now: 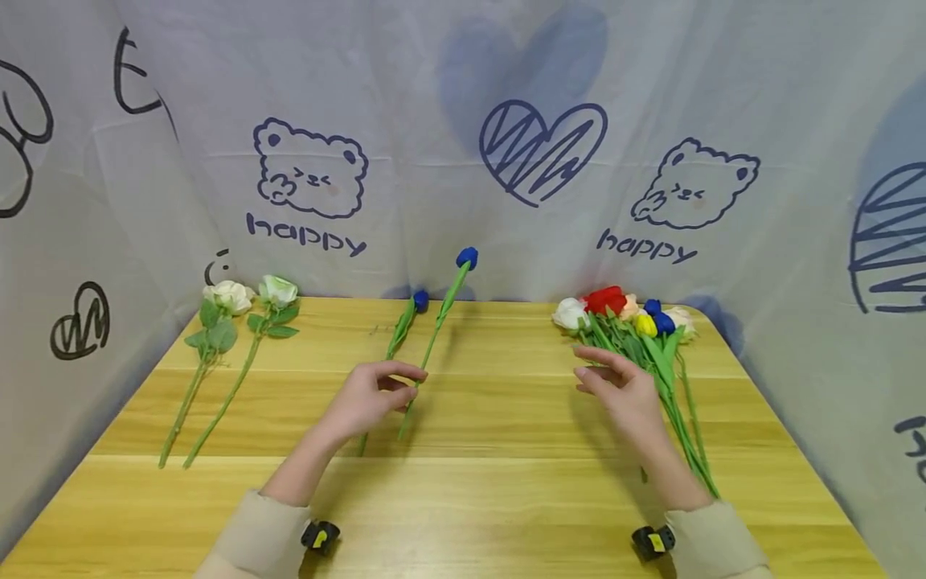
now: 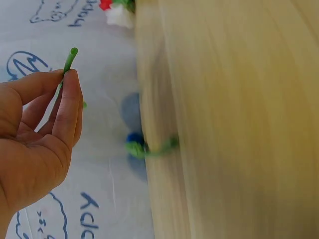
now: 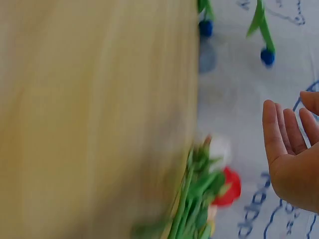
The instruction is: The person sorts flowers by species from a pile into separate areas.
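Note:
My left hand [image 1: 374, 396] pinches the green stem of a blue tulip [image 1: 467, 258] between thumb and fingers, its bloom tilted up and away to the right. In the left wrist view the cut end of that stem [image 2: 73, 53] pokes out past the fingertips. Behind the hand, a second blue tulip [image 1: 420, 301] lies on the table. My right hand [image 1: 624, 392] holds nothing; its fingers are loosely extended beside the mixed bunch of flowers [image 1: 637, 346]. That bunch has white, red, yellow, blue and peach blooms on long green stems.
Two white roses, one creamy [image 1: 230, 297] and one greenish [image 1: 278, 291], lie at the left of the wooden table [image 1: 477, 515]. A pale cloth backdrop [image 1: 427, 193] with drawn bears and hearts hangs behind the table's back edge and along both sides.

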The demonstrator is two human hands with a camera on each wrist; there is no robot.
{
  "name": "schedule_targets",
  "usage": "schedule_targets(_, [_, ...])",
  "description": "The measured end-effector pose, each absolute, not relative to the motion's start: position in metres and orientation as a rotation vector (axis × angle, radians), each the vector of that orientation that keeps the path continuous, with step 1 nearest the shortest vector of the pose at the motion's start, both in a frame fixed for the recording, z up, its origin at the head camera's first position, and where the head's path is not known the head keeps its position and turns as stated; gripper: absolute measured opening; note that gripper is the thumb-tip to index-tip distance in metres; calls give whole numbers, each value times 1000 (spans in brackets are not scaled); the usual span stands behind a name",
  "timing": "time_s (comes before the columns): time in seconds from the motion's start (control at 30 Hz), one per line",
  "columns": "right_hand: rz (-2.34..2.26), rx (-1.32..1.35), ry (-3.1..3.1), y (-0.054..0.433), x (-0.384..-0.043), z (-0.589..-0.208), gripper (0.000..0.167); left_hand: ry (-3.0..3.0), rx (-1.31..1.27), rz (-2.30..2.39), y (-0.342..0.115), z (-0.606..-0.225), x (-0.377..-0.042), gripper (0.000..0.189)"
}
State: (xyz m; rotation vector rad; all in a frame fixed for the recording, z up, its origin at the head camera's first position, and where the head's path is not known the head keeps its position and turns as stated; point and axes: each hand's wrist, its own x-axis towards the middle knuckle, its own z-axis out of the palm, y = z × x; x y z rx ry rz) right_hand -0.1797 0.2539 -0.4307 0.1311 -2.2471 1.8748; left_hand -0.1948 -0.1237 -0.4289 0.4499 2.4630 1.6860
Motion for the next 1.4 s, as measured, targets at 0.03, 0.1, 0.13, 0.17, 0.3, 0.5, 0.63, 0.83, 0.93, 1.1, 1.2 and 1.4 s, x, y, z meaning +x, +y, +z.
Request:
schedule_targets(0.03, [1835,110,-2284,262,-178,-432,39,2479,440,1666,-129,-429,-196,25])
schedule_targets(0.1, [1742,67,-2360,279,-173,-433,40,2508,420,1624,-138,-429,-197,26])
schedule_targets(0.13, [1691,47,-2401,287,-172,-434,41,2524,414,1600,-142,-429,-198,27])
schedule_targets(0.17, [1634,27,-2452,295,-170,-435,43,2538,403,1578,-145,-429,-198,27])
schedule_targets(0.3, [1459,-12,-2612,324,-167,-437,47,2569,396,1502,-156,-431,-201,27])
schedule_targets(0.5, [1288,-37,-2785,348,-170,-440,46,2535,390,1448,-163,-436,-206,26])
schedule_targets(0.63, [1242,-43,-2866,354,-171,-444,45,2487,379,1441,-165,-442,-209,27])
schedule_targets(0.83, [1172,5,-2947,363,-176,-447,39,2411,395,1447,-166,-446,-213,30])
schedule_targets(0.93, [1149,28,-2973,366,-179,-448,38,2359,387,1472,-167,-446,-215,32])
schedule_targets(1.1, [1133,30,-3008,369,-182,-449,37,2298,403,1497,-170,-449,-216,34])
schedule_targets(1.2, [1105,57,-3015,370,-184,-451,35,2296,389,1497,-171,-449,-215,34])
schedule_targets(1.4, [1102,100,-3026,371,-189,-452,29,2324,350,1479,-170,-449,-214,34])
